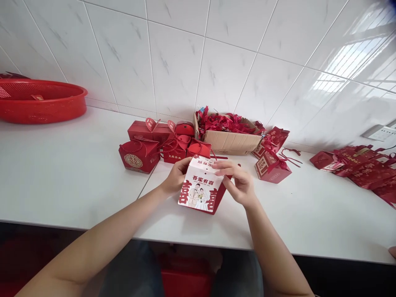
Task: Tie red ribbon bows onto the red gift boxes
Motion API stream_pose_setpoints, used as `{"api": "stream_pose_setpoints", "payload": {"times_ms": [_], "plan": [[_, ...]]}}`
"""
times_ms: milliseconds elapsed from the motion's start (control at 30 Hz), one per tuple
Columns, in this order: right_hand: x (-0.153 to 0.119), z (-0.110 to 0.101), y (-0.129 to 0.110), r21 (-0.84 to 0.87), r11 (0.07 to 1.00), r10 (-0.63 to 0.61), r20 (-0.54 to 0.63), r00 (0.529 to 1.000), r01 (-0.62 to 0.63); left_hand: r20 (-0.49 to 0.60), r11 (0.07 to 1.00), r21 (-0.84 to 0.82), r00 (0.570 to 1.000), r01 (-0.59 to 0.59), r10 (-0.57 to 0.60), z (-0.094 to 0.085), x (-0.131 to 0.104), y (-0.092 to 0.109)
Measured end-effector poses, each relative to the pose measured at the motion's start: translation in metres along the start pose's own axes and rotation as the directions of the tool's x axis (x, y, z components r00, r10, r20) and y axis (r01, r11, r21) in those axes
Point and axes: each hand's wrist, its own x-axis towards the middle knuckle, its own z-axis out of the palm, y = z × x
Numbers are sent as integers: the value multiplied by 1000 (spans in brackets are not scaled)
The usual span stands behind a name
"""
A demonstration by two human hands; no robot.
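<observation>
A red and white paper gift box (198,192) with a printed bride and groom stands in front of me, tilted slightly, over the white table. My left hand (176,177) is closed around its left side, with the fingertips hidden behind it. On the right, my right hand (238,181) grips the box's upper right edge; its fingers lie across the top flap and the thumb presses the red side. Just behind the box are finished-looking red boxes with twisted cord handles, among them a red box (140,156) with a round gold emblem.
A cardboard carton (232,142) full of dark red ribbons stands against the tiled wall. Right of it are ribbon-tied red boxes (274,167) and several flat red packages (360,167). A red plastic basket (46,109) sits at the far left. Part of another hand (392,251) shows at the right edge.
</observation>
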Motion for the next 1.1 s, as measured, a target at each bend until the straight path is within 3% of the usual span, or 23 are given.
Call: {"api": "stream_pose_setpoints", "payload": {"times_ms": [133, 200, 300, 367, 467, 567, 767, 900, 967, 1100], "plan": [[-1, 4, -1, -3, 1000, -10, -31, 999, 10, 62, 976, -184, 993, 113, -103, -3, -2, 1], [-1, 8, -1, -66, 998, 1, -73, 997, -6, 63, 984, -173, 997, 47, -36, -5, -2, 1], [-2, 15, -1, -148, 988, 17, -155, 988, -41, 43, 963, 136, 973, -232, 228, -7, 0, 4], [-3, 17, 0, -157, 987, 18, -180, 983, -47, 123, 834, 393, 921, -388, 371, -5, 0, 10], [-6, 18, 2, -136, 989, 21, -195, 981, -48, 293, 687, 545, 877, -481, 382, 1, 2, 21], [-9, 16, 2, -127, 990, 34, -230, 973, -65, 391, 664, 545, 855, -512, 339, 11, 5, 28], [-11, 17, 2, -152, 986, 10, -319, 948, -62, 344, 739, 485, 879, -467, 330, 19, 5, 15], [-12, 20, 3, -171, 983, -4, -360, 933, -62, 63, 880, 274, 921, -387, 385, 13, 0, -3], [-13, 21, 2, -178, 981, 8, -369, 929, -79, -13, 949, 173, 963, -263, 269, 7, -1, -6], [-13, 22, 0, -272, 956, -2, -374, 928, -108, 58, 997, 66, 998, -39, 35, 2, -1, -2]]}}
